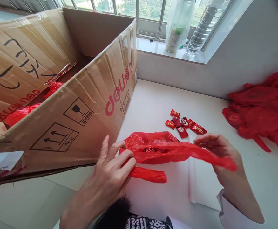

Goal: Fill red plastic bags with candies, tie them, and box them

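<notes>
A thin red plastic bag [158, 156] lies across the middle of the view, its mouth partly spread. Through the opening shows a dark red wrapped packet [149, 149]. The fingers of my left hand [112, 171] are closed on the bag's left end, and one loose handle hangs to the right below them. My right hand [221, 152] is at the other end, its fingers stretched out behind the second handle, which crosses in front of the palm. Just beyond the bag, several small red wrapped candies [183, 122] lie in a loose heap on the white table [153, 105].
A large open cardboard box [100, 92] stands at the left, with filled red bags [22, 114] inside. At the right is a pile of red bags [260, 108] against the wall. A clear plastic bottle [200, 28] and a wrapped item [177, 31] stand on the windowsill.
</notes>
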`<state>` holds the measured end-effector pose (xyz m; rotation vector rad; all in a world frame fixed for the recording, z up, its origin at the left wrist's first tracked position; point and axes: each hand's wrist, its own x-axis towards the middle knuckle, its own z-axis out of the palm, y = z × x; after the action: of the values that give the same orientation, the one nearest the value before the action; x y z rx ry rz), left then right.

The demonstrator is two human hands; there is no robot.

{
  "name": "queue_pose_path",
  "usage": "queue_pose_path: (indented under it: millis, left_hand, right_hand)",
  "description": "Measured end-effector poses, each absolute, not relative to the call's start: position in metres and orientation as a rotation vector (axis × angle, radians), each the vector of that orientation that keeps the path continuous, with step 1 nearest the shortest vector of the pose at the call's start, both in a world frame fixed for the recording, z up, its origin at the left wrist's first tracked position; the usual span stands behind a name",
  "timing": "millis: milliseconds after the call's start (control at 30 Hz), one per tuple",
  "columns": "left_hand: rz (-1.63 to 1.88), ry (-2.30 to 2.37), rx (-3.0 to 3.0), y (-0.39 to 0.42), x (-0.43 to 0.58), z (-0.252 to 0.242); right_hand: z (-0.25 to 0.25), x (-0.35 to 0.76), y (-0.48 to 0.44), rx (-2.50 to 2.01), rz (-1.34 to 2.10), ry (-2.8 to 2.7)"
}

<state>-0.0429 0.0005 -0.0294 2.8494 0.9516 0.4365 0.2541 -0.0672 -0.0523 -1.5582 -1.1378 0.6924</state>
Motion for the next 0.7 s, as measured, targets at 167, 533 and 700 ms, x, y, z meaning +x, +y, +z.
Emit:
queue_pose_path:
  millis: [167, 533, 700]
  left_hand:
    - [0.26, 1.001, 2.837, -0.013, -0.038, -0.025]
    - [0.348, 0.865, 2.659, -0.03, -0.037, -0.013]
    - [0.389, 0.773, 2.585, -0.033, -0.041, -0.017]
  right_hand:
    - [0.004, 0.231, -0.067, -1.325, 0.336, -1.428]
    - [-0.04, 0.217, -0.034, -1.627, -0.459, -2.529]
    - [-0.039, 0.241, -0.06, -1.566, -0.346, -2.575]
